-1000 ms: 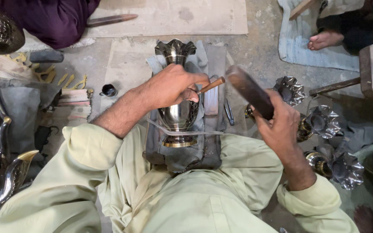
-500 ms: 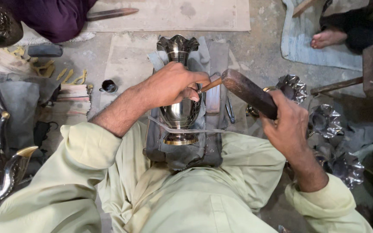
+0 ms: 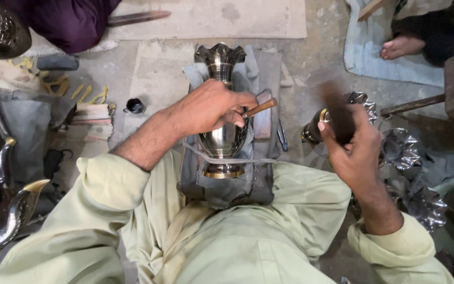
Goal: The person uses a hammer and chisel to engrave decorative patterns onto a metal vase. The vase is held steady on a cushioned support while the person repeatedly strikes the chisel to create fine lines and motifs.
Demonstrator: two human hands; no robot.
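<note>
More fluted metal vases (image 3: 400, 150) lie beside the right hand (image 3: 350, 150).

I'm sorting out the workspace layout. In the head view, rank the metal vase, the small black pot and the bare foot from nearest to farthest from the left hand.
1. Metal vase: under the left hand, touching it.
2. Small black pot: on the floor, to the hand's left.
3. Bare foot: far upper right, on the blue cloth.

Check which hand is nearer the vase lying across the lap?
Left. The left hand rests on the vase, holding a wooden-handled tool against it. The right hand is off to the vase's right, apart from it, gripping a blurred dark mallet.
</note>
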